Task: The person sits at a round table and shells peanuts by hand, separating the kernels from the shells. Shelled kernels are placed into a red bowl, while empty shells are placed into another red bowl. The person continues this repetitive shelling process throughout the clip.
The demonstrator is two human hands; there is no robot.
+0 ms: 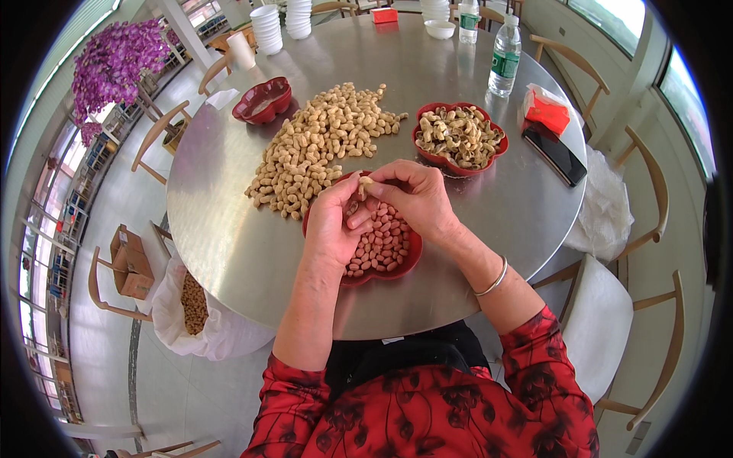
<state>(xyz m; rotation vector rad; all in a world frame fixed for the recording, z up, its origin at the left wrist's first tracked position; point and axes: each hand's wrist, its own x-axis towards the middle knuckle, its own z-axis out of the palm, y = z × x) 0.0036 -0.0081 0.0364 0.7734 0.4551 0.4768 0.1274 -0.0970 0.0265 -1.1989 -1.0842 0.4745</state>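
Both my hands meet over a red scalloped bowl (413,257) of shelled peanuts (382,243). My left hand (338,220) is cupped, palm up, with a peanut shell (365,182) at its fingertips and what looks like a peanut by the palm. The thumb and forefinger of my right hand (415,197) pinch the same shell. Behind my hands, a pile of unshelled peanuts (326,143) lies loose on the steel table. A second red bowl (499,153), at the right, is heaped with empty peanut shells (458,136).
On the round metal table (229,257) stand another red bowl (263,102), stacked white bowls (267,28), water bottles (505,60), a red packet (547,113) and a phone (554,154). A white sack (220,338) of peanuts is at the lower left. Wooden chairs (658,200) surround the table.
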